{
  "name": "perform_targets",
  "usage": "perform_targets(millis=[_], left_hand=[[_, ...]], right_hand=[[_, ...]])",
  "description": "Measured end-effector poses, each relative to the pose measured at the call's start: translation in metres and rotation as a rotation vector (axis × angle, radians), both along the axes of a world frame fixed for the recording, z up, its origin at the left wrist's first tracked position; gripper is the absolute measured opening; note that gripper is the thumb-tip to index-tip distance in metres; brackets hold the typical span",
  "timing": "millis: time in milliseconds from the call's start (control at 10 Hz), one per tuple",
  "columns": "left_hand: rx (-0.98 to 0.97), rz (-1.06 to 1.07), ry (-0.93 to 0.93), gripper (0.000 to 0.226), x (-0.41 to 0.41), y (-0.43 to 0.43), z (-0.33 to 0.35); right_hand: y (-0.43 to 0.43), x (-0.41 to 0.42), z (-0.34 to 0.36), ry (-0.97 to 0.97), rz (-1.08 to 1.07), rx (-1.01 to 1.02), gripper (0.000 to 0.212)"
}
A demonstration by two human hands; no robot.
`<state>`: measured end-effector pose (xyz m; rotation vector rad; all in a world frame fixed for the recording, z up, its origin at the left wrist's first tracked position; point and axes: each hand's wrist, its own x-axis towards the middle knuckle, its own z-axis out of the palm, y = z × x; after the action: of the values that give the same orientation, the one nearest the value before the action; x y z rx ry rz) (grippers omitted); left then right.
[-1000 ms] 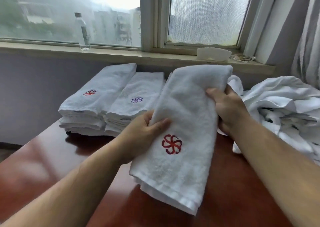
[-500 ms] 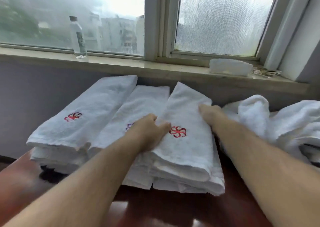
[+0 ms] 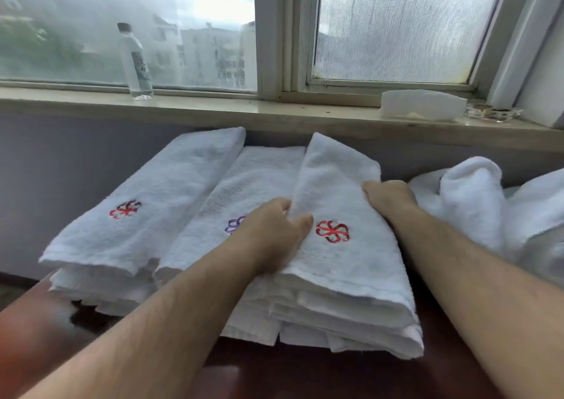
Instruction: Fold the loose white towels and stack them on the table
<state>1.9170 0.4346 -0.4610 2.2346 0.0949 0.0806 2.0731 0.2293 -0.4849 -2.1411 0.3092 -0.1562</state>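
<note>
A folded white towel with a red flower emblem (image 3: 338, 203) lies on top of the right-hand stack on the dark wooden table (image 3: 305, 374). My left hand (image 3: 271, 231) grips its left edge, thumb on top beside the emblem. My right hand (image 3: 386, 194) holds its right edge, fingers curled under the fold. Two more stacks of folded towels stand to the left: a middle stack with a purple emblem (image 3: 253, 185) and a left stack with a red emblem (image 3: 146, 197). A heap of loose white towels (image 3: 476, 203) lies to the right.
A window sill (image 3: 213, 115) runs behind the stacks, close to their far ends. On it stand a clear water bottle (image 3: 134, 60), a white container (image 3: 422, 104) and a glass ashtray (image 3: 494, 113). The table's left edge is near the left stack.
The towel was held up in the air a second ago; it now lies on the right-hand stack. Both hands stay on its edges and have barely moved in the last half second.
</note>
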Motion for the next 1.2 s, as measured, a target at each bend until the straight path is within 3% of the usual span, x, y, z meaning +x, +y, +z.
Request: perform_targets(millis=[100, 200, 300, 400, 500, 700, 900, 1100, 1200], left_hand=[[-0.077, -0.024, -0.04, 0.025, -0.001, 0.001, -0.001], [-0.024, -0.022, -0.019, 0.026, 0.0, 0.0, 0.0], [0.128, 0.025, -0.032, 0.033, -0.001, -0.007, -0.001], [0.298, 0.059, -0.204, 0.046, -0.008, -0.011, -0.011], [0.377, -0.032, -0.224, 0.053, -0.009, -0.009, -0.021], [0.317, -0.06, -0.139, 0.055, -0.003, -0.002, -0.028], [0.374, -0.043, -0.077, 0.055, 0.005, -0.004, -0.032], [0.438, -0.049, -0.021, 0.055, 0.004, -0.005, -0.026], [0.442, -0.067, -0.022, 0.055, -0.004, -0.003, -0.019]], right_hand=[[-0.01, -0.003, 0.005, -0.066, -0.06, 0.053, 0.043], [-0.012, -0.005, 0.006, -0.031, -0.058, 0.039, 0.056], [-0.011, -0.007, 0.004, 0.07, 0.02, -0.008, 0.058], [-0.013, -0.01, -0.002, 0.114, 0.037, 0.071, 0.062], [-0.013, -0.014, -0.011, 0.084, 0.069, 0.164, 0.053], [0.013, 0.012, 0.007, -0.101, 0.075, 0.055, 0.037], [0.022, 0.032, -0.003, 0.005, 0.095, -0.116, 0.04], [0.003, -0.013, 0.0, 0.012, 0.119, -0.009, 0.041], [-0.011, -0.052, 0.0, -0.074, 0.184, 0.023, 0.026]])
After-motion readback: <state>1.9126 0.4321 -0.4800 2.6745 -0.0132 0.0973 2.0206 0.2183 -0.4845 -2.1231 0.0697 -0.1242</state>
